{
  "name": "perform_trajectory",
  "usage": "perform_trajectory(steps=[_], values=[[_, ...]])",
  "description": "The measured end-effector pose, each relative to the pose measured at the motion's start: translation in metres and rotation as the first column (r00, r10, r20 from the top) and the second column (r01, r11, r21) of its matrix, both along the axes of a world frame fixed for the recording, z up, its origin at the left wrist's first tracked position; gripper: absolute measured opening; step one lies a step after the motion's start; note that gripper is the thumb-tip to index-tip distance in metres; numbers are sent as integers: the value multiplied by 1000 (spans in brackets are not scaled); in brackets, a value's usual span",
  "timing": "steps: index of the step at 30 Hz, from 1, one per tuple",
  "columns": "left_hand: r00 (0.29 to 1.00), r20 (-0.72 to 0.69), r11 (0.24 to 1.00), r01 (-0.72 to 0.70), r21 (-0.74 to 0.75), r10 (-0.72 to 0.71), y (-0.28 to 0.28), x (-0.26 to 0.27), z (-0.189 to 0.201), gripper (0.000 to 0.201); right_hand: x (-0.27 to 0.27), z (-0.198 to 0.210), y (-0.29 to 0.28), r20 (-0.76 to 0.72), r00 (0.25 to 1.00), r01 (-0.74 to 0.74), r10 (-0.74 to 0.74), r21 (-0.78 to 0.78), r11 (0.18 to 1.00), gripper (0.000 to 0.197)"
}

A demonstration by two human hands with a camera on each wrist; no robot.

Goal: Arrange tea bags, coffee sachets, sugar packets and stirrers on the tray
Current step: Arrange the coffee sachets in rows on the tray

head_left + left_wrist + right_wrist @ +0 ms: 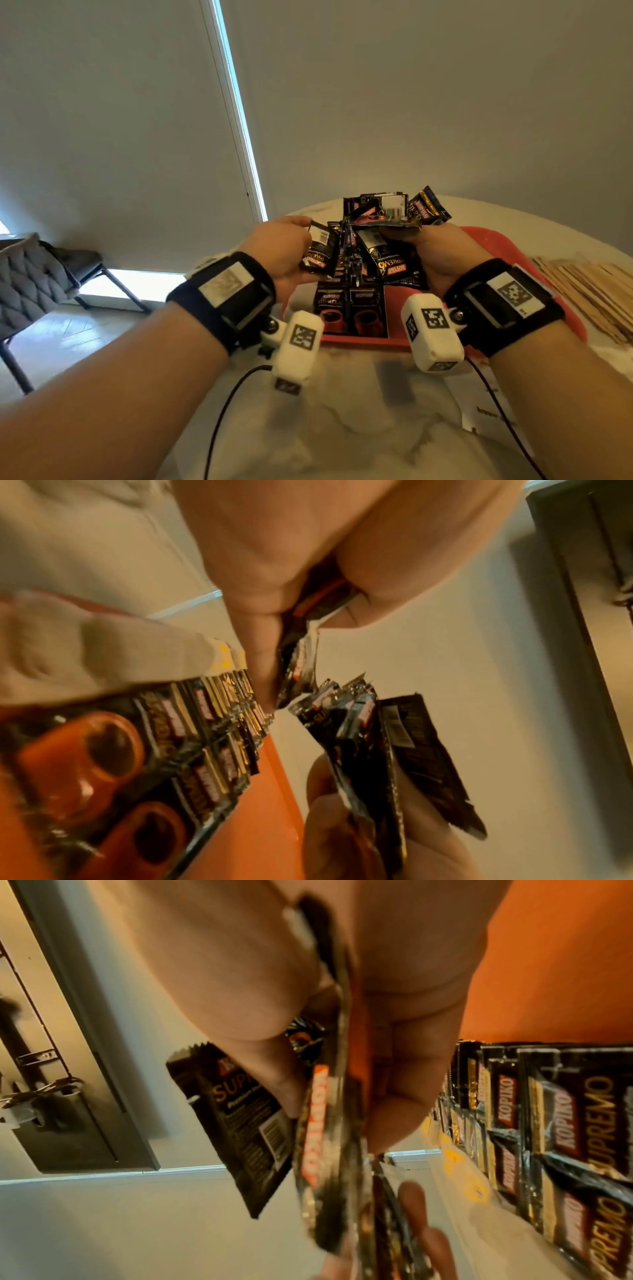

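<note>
My right hand [442,246] grips a fanned bunch of black coffee sachets [380,219] above the red tray [479,240]. In the right wrist view the bunch [329,1123] sits pinched between thumb and fingers. My left hand [287,246] pinches one black sachet [320,253] at the bunch's left side; the left wrist view shows that sachet [301,653] between thumb and forefinger, beside the bunch [369,745]. More coffee sachets [349,308] lie flat in rows on the tray's near part [565,1123].
A pile of wooden stirrers [589,287] lies on the white marble table [342,428] right of the tray. White packets [120,647] sit past the sachet rows on the tray. A paper slip [486,404] lies near my right forearm. A grey chair [30,274] stands left.
</note>
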State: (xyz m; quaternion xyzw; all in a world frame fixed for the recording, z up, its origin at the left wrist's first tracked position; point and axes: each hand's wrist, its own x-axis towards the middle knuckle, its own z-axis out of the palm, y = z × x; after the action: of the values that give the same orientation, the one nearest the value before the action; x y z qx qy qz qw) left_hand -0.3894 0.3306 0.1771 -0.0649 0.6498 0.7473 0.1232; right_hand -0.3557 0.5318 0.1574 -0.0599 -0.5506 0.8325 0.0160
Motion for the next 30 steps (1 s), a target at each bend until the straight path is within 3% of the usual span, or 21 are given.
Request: perform_trajectory(steps=[5,10,13,14,17,19,24,28,30], values=[[995,98,987,-49,154,35,17,-8,-2,52,-4,3,10,-8,1000,-20,20,-6,1000,14],[991,130,969,-38,245,6,26,-14,-6,62,-8,8,11,40,997,-65,67,-44,997,22],[991,128,941,-16,338,-30,36,-13,-8,39,-6,8,8,91,985,-138,146,-88,986,20],[990,134,933,-9,360,-42,40,-14,-10,31,-7,7,7,108,983,-141,149,-76,987,18],[972,169,903,79,422,-164,49,-14,-15,56,-10,3,7,124,985,-124,120,24,992,38],[951,150,892,190,410,-272,53,-12,-16,59,-12,2,8,136,983,-141,125,119,983,36],[909,182,886,292,360,-374,54,-13,-24,28,-16,-3,16,150,986,-112,72,275,955,12],[918,193,897,262,357,-346,56,-22,-24,32,-19,-2,17,135,979,-170,152,134,976,41],[924,209,905,232,355,-319,57,-27,-25,33,-20,0,18,144,976,-178,162,103,979,47]])
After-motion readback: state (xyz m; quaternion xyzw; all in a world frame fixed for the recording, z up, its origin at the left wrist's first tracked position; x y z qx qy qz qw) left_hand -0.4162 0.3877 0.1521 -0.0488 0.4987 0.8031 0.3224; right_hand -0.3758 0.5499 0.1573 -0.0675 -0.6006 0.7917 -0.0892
